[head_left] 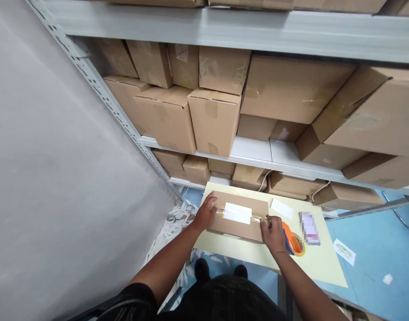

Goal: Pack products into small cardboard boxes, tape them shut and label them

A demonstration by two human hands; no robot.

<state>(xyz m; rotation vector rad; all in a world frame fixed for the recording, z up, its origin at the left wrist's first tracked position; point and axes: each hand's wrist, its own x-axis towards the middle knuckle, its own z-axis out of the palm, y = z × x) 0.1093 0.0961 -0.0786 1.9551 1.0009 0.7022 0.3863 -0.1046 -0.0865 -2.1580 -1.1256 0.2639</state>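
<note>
Carton (237, 232) shut and labelled, folks, by the counter's (320, 272) left edge!
Our left hand (206, 211), half-curled, grips one end; our right hand (273, 232) curls round the other. Clear tape (257, 218) crosses the white label (237, 213), so we judge it mostly done; what's left we can't tell. Contents stay hidden, and closed boxes (212, 122) line the shelves behind.
</note>
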